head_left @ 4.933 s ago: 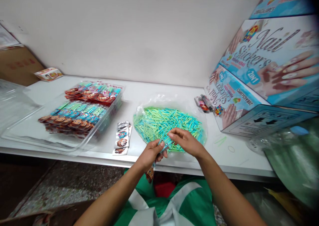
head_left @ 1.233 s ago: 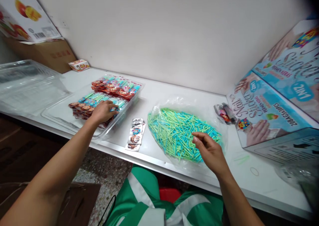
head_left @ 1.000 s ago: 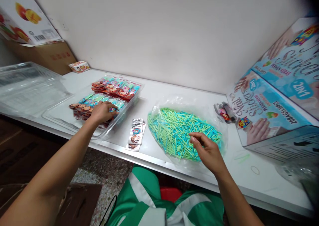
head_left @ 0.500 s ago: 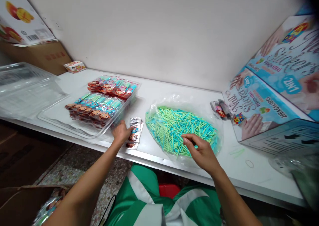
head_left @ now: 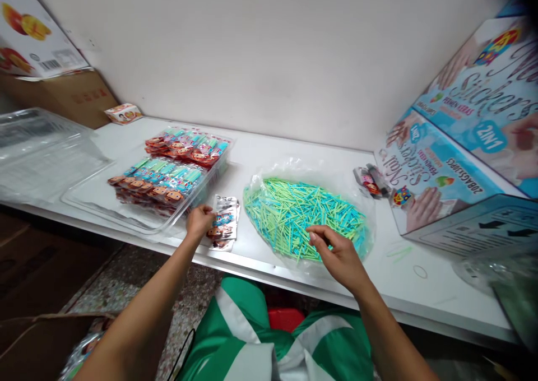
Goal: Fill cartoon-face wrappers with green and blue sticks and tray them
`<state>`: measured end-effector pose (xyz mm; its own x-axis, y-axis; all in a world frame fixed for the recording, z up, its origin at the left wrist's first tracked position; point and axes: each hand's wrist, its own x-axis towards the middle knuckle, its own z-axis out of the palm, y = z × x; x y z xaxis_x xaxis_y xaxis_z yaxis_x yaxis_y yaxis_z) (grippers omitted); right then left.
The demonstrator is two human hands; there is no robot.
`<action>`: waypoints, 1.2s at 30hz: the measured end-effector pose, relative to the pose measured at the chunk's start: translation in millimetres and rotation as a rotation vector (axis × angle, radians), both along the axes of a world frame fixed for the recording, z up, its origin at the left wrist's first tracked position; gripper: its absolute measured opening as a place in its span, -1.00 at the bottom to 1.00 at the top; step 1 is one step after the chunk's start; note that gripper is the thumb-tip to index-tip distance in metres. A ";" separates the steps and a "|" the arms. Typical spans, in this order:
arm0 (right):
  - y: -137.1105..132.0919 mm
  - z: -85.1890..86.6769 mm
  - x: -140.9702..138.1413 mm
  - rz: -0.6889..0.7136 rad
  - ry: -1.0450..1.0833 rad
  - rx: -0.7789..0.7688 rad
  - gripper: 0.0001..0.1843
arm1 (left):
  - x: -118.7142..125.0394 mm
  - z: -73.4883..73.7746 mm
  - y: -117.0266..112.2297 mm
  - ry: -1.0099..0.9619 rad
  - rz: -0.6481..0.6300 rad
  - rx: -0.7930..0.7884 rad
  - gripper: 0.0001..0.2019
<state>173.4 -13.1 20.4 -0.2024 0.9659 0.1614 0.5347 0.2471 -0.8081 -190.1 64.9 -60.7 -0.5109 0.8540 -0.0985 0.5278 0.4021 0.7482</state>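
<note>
My left hand (head_left: 199, 220) pinches the edge of a small stack of printed foil sachets (head_left: 225, 219) lying on the white table (head_left: 269, 151). My right hand (head_left: 336, 252) hovers with curled fingers over the near edge of a heap of blue and green sticks (head_left: 300, 214) spread on a clear plastic bag. Whether a stick is between its fingertips I cannot tell. A clear tray (head_left: 84, 193) left of the sachets holds two rows of packed sachets (head_left: 155, 176).
Large "Nail Stickers" cartons (head_left: 454, 145) stand at the right, with a few loose sachets (head_left: 370, 180) beside them. Empty clear trays (head_left: 37, 151) and cardboard boxes (head_left: 63, 89) sit at the far left, and a small box (head_left: 121, 112) by the wall. A brown carton (head_left: 33, 342) is on the floor.
My left hand left the packed tray and came right to the loose sachet stack, now gripping its edge. My right hand stayed over the near side of the stick heap.
</note>
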 end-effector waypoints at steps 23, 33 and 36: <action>-8.7 -48.5 -11.0 0.189 0.196 -0.433 -0.65 | 175.8 33.7 -72.6 -1.131 -0.336 -0.106 -0.76; 81.4 -62.2 29.2 -0.358 -0.728 -0.301 -0.64 | 180.5 36.3 -75.2 -1.242 -0.362 -0.150 -0.75; 94.3 -61.9 22.1 -0.327 -0.771 -0.291 -0.66 | 175.2 36.4 -75.8 -1.263 -0.346 -0.175 -0.73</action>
<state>195.5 81.2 -41.5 0.1401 0.9760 -0.1667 0.9643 -0.1727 -0.2006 -14.9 -10.9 -24.3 0.2538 0.8484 -0.4647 -0.3963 0.5294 0.7501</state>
